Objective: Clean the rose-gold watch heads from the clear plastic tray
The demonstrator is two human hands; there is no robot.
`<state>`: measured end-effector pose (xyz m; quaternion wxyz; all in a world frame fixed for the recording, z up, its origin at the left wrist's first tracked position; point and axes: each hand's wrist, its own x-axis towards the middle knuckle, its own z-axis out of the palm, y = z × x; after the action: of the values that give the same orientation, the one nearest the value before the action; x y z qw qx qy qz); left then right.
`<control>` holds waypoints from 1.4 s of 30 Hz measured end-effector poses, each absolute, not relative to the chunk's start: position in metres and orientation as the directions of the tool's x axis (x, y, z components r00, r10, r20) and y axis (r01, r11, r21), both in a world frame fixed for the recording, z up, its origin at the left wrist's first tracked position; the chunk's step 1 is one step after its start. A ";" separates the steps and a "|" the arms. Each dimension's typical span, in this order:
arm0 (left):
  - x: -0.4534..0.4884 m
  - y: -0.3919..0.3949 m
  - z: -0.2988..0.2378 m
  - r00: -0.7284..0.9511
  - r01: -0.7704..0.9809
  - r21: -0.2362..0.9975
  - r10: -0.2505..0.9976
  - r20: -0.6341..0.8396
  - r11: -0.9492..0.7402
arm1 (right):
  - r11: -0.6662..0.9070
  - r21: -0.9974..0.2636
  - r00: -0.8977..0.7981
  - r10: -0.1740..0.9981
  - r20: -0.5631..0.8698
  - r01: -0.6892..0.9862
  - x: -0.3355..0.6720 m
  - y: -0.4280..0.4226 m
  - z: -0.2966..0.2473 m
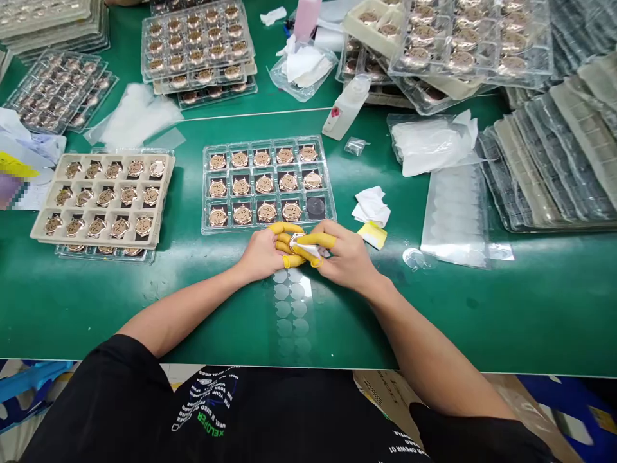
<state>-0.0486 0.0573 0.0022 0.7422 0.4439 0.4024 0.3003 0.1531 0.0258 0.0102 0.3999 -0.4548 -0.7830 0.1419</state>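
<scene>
My left hand (270, 252), with yellow finger cots on its fingers, is closed around a small metal watch case (294, 240), mostly hidden by the fingers. Pressed against that case is a folded white wipe (308, 249), pinched in my right hand (344, 254), which also wears yellow finger cots. Just beyond the hands lies a clear plastic tray (207, 225) of rose-gold watch cases; its front right pocket (316, 207) shows only dark lining. Under the hands, a sheet of round clear film stickers (292, 308) rests on the green table.
To the left stands a beige tray (36, 235) of watch cases, stacked on another. A white bottle (346, 106), crumpled wipes (371, 206) and a yellow pad (373, 235) lie to the right. Stacked trays (544, 161) fill the far right; more loaded trays (197, 45) stand at the back.
</scene>
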 end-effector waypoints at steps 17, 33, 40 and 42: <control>-0.049 0.053 0.000 0.466 -0.044 0.910 0.814 -0.346 0.412 | 0.450 -0.647 -0.168 0.877 0.450 0.616 0.149 0.020 0.006; -0.063 0.078 -0.011 0.064 -0.206 0.974 0.995 -0.082 0.093 | 0.381 -0.505 -0.167 0.893 0.417 0.775 0.168 0.014 -0.006; -0.061 0.079 -0.008 0.061 -0.202 0.971 0.991 -0.117 0.127 | 0.389 -0.434 -0.294 0.917 0.270 0.813 0.143 0.006 -0.016; -0.061 0.077 -0.007 0.074 -0.178 0.977 0.991 -0.109 0.121 | 0.370 -0.459 -0.283 0.926 0.250 0.808 0.147 0.007 -0.015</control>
<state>-0.0613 0.0773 -0.0068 0.5874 0.4381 0.4642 0.4976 0.1466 0.0065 -0.0152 0.2424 -0.5476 -0.7915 0.1222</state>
